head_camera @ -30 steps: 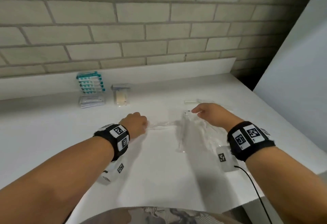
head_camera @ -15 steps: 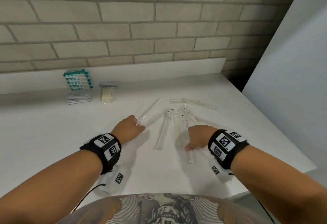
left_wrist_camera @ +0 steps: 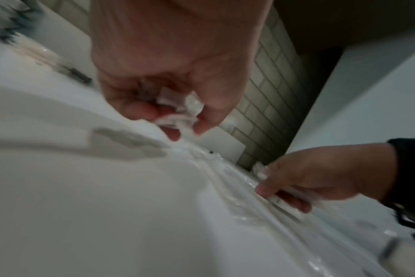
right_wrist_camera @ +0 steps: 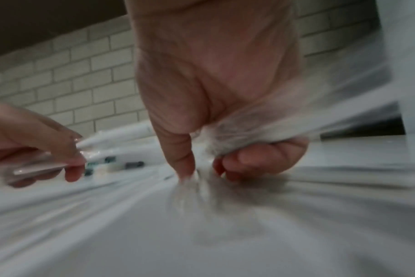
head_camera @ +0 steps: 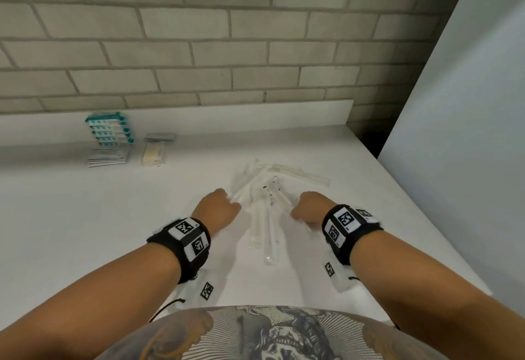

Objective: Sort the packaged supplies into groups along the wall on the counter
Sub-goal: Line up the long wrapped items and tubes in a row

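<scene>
Our left hand (head_camera: 220, 209) and right hand (head_camera: 309, 209) each pinch long clear-wrapped packets (head_camera: 262, 217) from the loose pile mid-counter (head_camera: 85, 232). Teal-capped packages (head_camera: 109, 131), flat white sachets (head_camera: 106, 158) and beige packets (head_camera: 153, 152) already line the brick wall (head_camera: 199, 61); this pile remains.

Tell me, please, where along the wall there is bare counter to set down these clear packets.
Free: the counter by the wall, right of the tan packets. Crowded: the teal-capped stack and the clear packets between both hands.
</scene>
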